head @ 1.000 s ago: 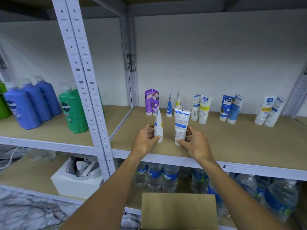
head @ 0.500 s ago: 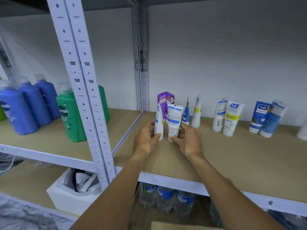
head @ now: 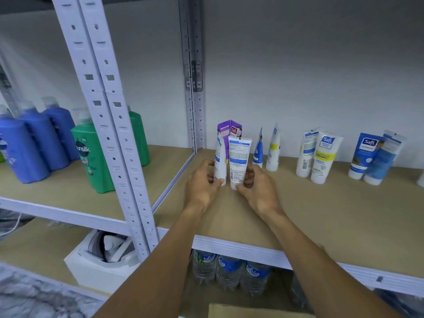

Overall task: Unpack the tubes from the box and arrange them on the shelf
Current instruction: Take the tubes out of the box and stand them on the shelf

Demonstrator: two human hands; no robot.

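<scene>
1. At the bottom edge sits the top of a brown cardboard box (head: 259, 312); its inside is out of sight.
2. Just beyond it, on the lower level, stand clear plastic water bottles (head: 229, 271) with blue labels.
3. Above them runs the tan wooden shelf board (head: 321, 214) with its white metal front rail, and both forearms reach over it.
4. The left hand (head: 202, 184) grasps a white plastic tube with a blue stripe (head: 219, 161) low down, thumb in front and fingers curled behind it.
5. The right hand (head: 257, 187) pinches a white plastic tube with a blue-banded printed label (head: 238, 159) near its cap.
6. Both tubes stand cap-down on the board, side by side and close together, near the left corner post.
7. Directly behind them stand purple plastic tubes (head: 229, 129), partly hidden.
8. Further right along the back wall stand more tubes in pairs: two slim blue-and-white ones (head: 258, 148), a white-and-yellow pair (head: 319, 157), then a blue pair (head: 374, 157).
</scene>
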